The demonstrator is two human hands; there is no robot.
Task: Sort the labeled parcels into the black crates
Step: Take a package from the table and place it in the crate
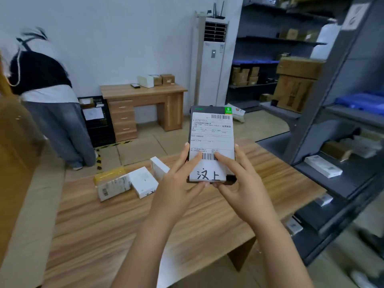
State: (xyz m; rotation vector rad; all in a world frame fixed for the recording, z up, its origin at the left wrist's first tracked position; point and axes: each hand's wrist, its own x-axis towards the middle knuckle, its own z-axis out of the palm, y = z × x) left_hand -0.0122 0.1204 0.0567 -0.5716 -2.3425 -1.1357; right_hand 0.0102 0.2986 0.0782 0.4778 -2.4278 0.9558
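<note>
I hold a flat black parcel (pixel 212 134) upright above the wooden table (pixel 104 221), its white shipping label with barcodes and handwritten characters facing me. My left hand (pixel 182 179) grips its lower left edge and my right hand (pixel 239 179) grips its lower right edge, fingers spread over the label. On the table to the left lie three more parcels: a yellow-taped box (pixel 111 183), a white box (pixel 143 181) and a smaller white box (pixel 159 167). A black crate (pixel 97 121) with paper labels stands on the floor by the far desk.
A person in a dark top and jeans (pixel 47 104) bends over at the left by the crate. A wooden desk (pixel 143 109) with small boxes stands against the wall, beside a tall air conditioner (pixel 212 65). Grey shelving (pixel 332 142) with cartons lines the right side.
</note>
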